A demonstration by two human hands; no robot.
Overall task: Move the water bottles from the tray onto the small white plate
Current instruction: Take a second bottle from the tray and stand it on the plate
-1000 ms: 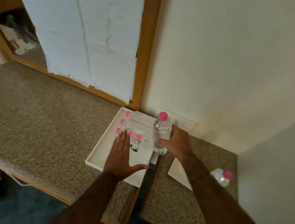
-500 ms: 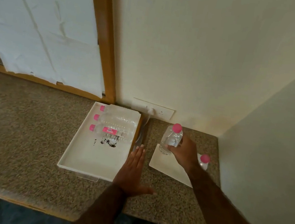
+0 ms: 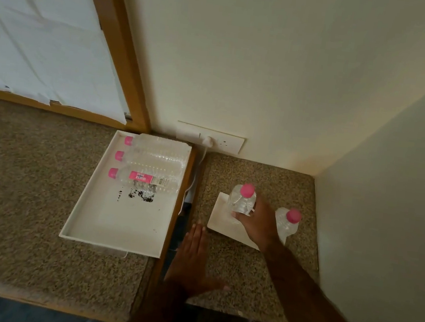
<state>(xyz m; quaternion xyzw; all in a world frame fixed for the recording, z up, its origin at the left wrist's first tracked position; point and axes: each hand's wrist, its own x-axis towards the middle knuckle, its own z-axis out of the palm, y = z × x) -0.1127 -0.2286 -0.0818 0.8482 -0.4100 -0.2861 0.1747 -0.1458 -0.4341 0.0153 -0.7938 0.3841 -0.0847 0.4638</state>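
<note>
**A bottle over the plate in the corner**

The speckled counter (image 3: 29,186) ran along a cream wall into a corner, with a socket plate (image 3: 221,142) low on the wall. The right hand (image 3: 258,224) was clamped on an upright water bottle (image 3: 242,200) over the small white plate (image 3: 227,224); whether its base touched was hidden. The left hand (image 3: 192,261) lay flat, fingers spread. Three bottles (image 3: 152,164) lay on the tray (image 3: 117,229). Another bottle (image 3: 288,222) stood right of the hand, partly hidden.

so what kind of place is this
Probably a hotel room or home counter nook: a speckled stone-look countertop, a wall socket with a plug in it, and a wood-framed mirror or window covered with white paper.
</note>
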